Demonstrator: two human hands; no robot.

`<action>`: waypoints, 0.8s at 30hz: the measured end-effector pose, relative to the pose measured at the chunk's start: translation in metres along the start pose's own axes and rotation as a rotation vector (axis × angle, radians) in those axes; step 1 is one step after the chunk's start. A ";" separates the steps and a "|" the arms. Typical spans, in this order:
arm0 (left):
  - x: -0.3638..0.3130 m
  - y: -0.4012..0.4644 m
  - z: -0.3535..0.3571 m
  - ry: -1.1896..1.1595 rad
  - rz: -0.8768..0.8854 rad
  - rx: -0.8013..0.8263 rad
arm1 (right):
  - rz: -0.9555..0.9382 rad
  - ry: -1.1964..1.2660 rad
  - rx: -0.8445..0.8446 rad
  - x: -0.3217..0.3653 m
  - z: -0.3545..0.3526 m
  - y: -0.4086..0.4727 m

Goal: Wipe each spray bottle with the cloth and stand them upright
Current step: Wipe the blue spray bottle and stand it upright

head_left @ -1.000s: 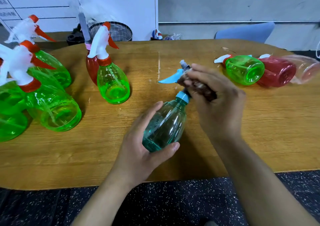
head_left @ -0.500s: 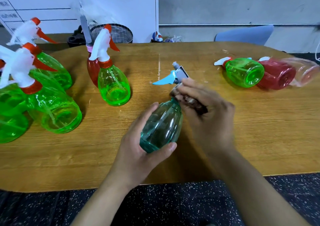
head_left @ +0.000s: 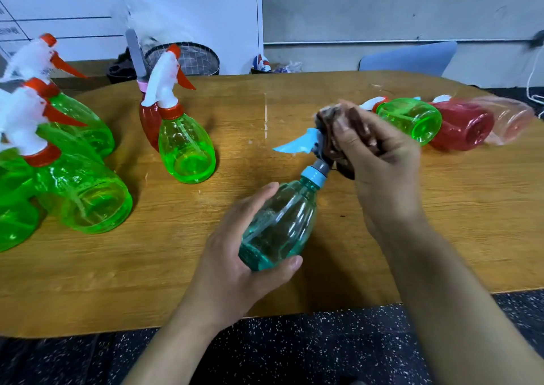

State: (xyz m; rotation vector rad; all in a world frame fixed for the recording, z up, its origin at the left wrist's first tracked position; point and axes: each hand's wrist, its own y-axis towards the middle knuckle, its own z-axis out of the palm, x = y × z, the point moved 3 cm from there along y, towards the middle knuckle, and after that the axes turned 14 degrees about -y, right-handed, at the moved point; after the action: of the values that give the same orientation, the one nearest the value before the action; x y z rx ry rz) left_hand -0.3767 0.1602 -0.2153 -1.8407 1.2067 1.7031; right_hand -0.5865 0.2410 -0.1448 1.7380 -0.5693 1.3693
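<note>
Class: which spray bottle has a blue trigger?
The teal bottle held in the left hand; the standing bottles' triggers are orange-red.

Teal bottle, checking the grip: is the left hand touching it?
Touching. The head view shows the left hand wrapped round the teal bottle.

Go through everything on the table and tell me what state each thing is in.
Teal bottle: tilted, held by left hand.
Cloth: bunched in right hand, on the sprayer head.
Upright bottles: standing at left.
Lying bottles: on their sides at right.
</note>
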 end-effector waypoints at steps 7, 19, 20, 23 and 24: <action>0.000 0.000 -0.004 -0.143 -0.074 -0.045 | 0.160 -0.077 0.178 -0.020 -0.006 -0.001; 0.002 0.001 -0.001 -0.069 -0.024 -0.013 | 0.001 -0.051 -0.007 0.001 -0.024 0.014; 0.001 0.001 -0.001 -0.045 -0.010 -0.002 | -0.024 -0.072 -0.021 0.001 -0.022 0.014; 0.001 -0.001 0.001 -0.028 0.003 0.016 | -0.055 -0.158 0.073 0.003 -0.012 0.012; 0.001 -0.001 0.000 -0.052 -0.010 0.011 | -0.032 -0.129 0.107 0.002 -0.009 0.010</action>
State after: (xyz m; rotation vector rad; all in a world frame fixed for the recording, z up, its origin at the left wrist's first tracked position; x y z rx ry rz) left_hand -0.3766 0.1605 -0.2164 -1.7823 1.1817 1.7243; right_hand -0.5982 0.2429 -0.1395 1.9243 -0.5445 1.2926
